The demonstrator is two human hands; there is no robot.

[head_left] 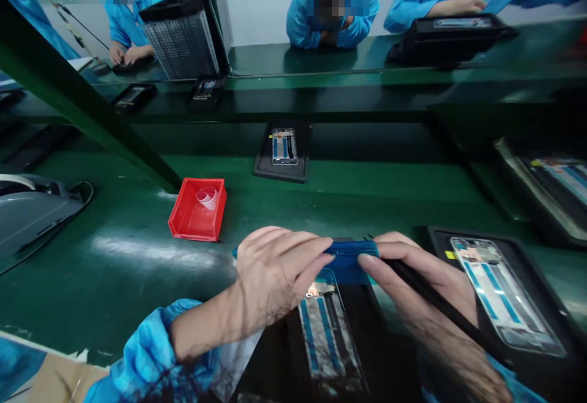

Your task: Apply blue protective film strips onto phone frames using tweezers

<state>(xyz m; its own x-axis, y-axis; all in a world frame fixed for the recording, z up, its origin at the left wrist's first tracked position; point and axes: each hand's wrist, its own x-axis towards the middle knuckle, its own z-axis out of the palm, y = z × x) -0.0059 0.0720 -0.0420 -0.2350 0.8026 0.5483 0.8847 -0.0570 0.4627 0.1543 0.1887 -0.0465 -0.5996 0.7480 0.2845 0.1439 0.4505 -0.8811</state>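
Both hands [275, 271] [413, 280] pinch a blue strip [351, 250] over a phone frame [328, 329]; red bin [198, 210] nearby, right grip also holding a black stylus [440, 305].

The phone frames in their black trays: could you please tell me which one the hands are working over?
The frame directly below both hands; the left hand and right hand pinch a blue strip above it.

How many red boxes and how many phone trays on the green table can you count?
Red box: 1
Black trays holding a phone frame, clearly seen: 3 — middle, right, under the hands
Total: 4
More dark trays farther back and at the right edge are too blurred to count.
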